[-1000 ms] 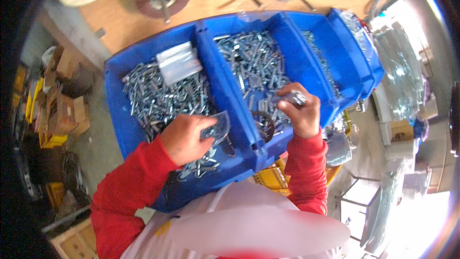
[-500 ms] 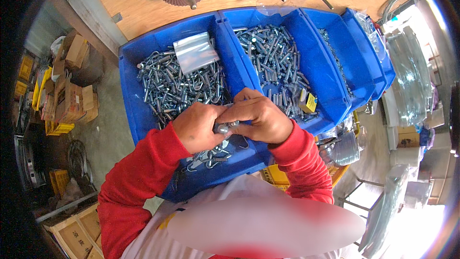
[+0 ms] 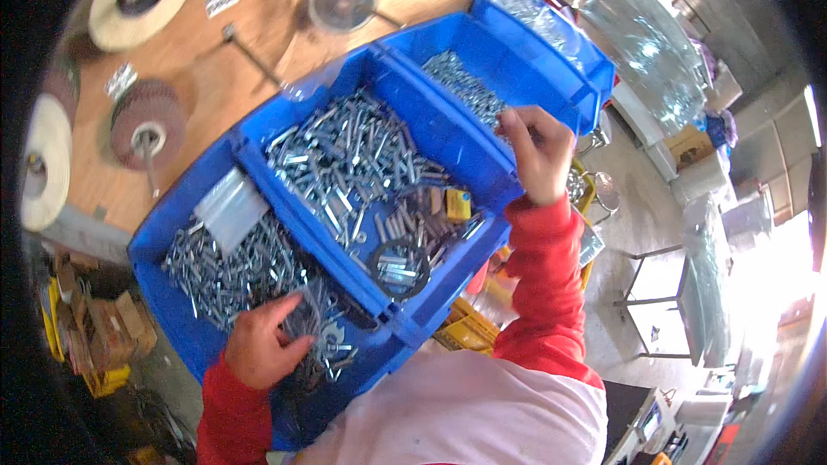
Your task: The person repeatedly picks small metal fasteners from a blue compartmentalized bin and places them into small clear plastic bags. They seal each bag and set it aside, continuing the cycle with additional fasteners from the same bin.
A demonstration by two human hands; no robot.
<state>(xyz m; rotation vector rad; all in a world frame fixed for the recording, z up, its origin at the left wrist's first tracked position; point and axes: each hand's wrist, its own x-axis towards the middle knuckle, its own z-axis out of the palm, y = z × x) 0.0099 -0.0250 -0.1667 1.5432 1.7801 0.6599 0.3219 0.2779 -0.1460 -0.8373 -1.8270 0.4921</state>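
Note:
My left hand (image 3: pixel 265 343) is low over the left compartment of the blue bin (image 3: pixel 177 327). Its thumb and fingers curve around what looks like a clear plastic bag (image 3: pixel 301 317), blurred at the edges. Beneath lie many loose metal bolts and hooked pieces (image 3: pixel 228 271), with a flat clear packet (image 3: pixel 231 211) on top. My right hand (image 3: pixel 541 155) is raised at the edge of the third compartment, beside a heap of small metal fasteners (image 3: pixel 465 86). Its thumb and fingertips are closed together; whatever they hold is too small to make out.
The middle compartment holds metal pins (image 3: pixel 357 151), a small yellow box (image 3: pixel 457 204) and a dark ring (image 3: pixel 399 269). Behind the bins, a wooden board (image 3: pixel 258 9) carries abrasive discs (image 3: pixel 148 133) on protruding rods. Plastic-wrapped stacks (image 3: pixel 646 34) stand at the right.
My hands were together over the left compartment around metal bolts; now they are apart. The right has moved right to the third compartment. The view has turned and shifted right.

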